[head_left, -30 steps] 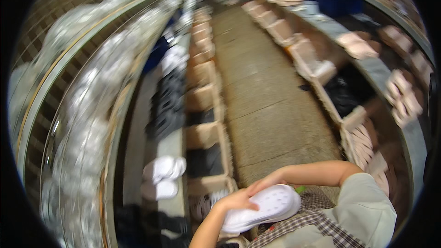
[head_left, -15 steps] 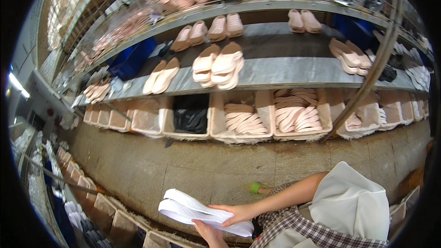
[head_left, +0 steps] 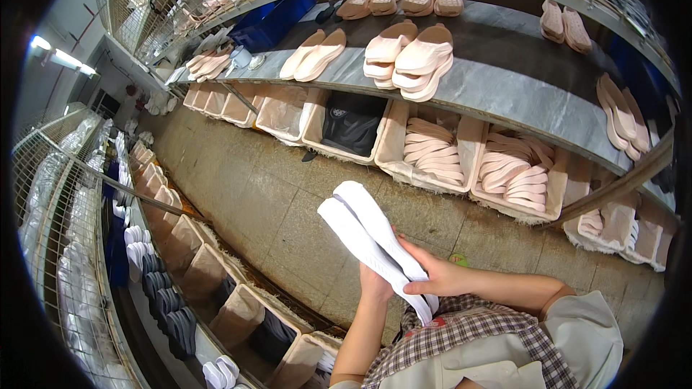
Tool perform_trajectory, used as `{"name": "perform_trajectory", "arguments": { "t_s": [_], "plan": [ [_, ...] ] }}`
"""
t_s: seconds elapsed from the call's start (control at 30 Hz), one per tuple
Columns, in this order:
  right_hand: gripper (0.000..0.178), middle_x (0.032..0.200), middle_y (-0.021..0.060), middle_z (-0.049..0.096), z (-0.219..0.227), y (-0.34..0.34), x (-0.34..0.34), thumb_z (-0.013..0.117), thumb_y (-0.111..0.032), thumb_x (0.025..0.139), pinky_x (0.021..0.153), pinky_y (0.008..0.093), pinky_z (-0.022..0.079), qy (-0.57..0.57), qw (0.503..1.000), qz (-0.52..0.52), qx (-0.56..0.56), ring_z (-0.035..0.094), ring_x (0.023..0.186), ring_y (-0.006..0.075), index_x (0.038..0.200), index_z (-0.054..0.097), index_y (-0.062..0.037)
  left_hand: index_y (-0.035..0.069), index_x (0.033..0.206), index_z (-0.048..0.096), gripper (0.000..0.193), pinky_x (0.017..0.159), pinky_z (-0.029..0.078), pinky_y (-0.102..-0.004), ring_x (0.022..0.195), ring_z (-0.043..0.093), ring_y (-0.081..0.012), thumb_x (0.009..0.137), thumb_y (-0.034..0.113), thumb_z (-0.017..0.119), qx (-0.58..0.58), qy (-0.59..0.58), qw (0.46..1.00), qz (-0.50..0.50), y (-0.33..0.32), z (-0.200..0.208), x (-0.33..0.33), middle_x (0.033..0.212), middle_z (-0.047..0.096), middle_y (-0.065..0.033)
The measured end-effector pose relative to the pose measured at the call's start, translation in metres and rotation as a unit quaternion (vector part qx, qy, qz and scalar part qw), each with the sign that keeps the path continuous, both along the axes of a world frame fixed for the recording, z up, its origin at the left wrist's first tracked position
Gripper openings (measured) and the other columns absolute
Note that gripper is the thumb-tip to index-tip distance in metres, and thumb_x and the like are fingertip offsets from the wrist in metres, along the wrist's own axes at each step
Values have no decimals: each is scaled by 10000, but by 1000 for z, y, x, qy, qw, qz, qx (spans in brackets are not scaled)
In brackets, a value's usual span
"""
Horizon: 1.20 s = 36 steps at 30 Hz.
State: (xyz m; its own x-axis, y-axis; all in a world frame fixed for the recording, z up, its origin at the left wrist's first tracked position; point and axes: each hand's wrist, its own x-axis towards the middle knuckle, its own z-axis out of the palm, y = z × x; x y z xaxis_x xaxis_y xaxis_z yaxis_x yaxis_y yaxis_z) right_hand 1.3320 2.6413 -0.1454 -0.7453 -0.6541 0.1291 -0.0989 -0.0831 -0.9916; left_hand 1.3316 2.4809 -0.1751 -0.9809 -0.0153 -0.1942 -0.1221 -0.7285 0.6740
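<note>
A pair of white shoe soles [head_left: 362, 236], laid side by side with their long edges together, is in front of my body, tilted so the far ends point up and left. My left hand [head_left: 376, 282] grips them from the left and beneath, with most of its fingers hidden behind the soles. From the right, my right hand [head_left: 435, 274] closes round the near half, thumb across the top and fingers along the side. The soles' near ends reach my checked apron [head_left: 461, 320].
Ahead runs a grey bench [head_left: 497, 94] carrying pale pink soles [head_left: 425, 61]. Bins underneath hold pink soles [head_left: 434, 153] and black plastic [head_left: 351, 124]. At left, dark soles [head_left: 173, 302] line another bench, beside cloth-lined bins [head_left: 191, 238] and wire shelving [head_left: 50, 194].
The view has turned left, showing more of the left bench. The white soles have swung from nearly level to steeply angled, still in both hands. More of my left forearm shows.
</note>
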Motion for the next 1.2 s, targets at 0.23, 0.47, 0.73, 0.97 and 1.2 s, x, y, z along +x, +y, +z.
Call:
{"name": "perform_trajectory", "arguments": {
  "t_s": [0.23,0.47,0.73,0.97,1.2],
  "plan": [
    [994,1467,279,204,7,25,-73,700,-413,808,1113,418,216,-15,998,55,-1,217,1374,361,1444,102,63,-17,1248,466,400,868,501,-396,1017,586,-284,956,256,462,-11,-7,999,30,21,1,-53,1164,569,-162],
    [954,1474,254,229,-7,-32,-144,708,-406,799,1115,416,209,-38,989,141,-5,224,1379,346,1443,167,43,1,1264,479,550,786,539,-433,962,606,-320,930,433,419,79,-8,994,68,-44,-22,-89,1116,575,-204],
    [570,1362,150,407,-20,-188,-251,628,-300,874,961,351,399,-68,983,171,11,452,1184,236,1322,440,-2,155,1429,291,564,734,523,-439,818,595,-272,947,386,470,224,130,956,141,-191,-60,-187,906,604,-114],
    [213,1081,14,570,-6,-341,-368,549,-120,934,823,243,449,-231,971,56,-18,551,940,99,1125,564,-27,177,1419,298,531,680,432,-372,740,582,-207,956,398,433,242,66,953,170,-351,-42,-268,836,583,-53],
    [154,928,6,614,-33,-433,-517,590,-114,909,761,228,454,-169,984,-45,21,558,844,73,1030,606,-22,163,1385,315,477,727,477,-416,794,621,-222,960,347,428,263,145,941,153,-469,-64,-384,973,612,-99]
  ]
}}
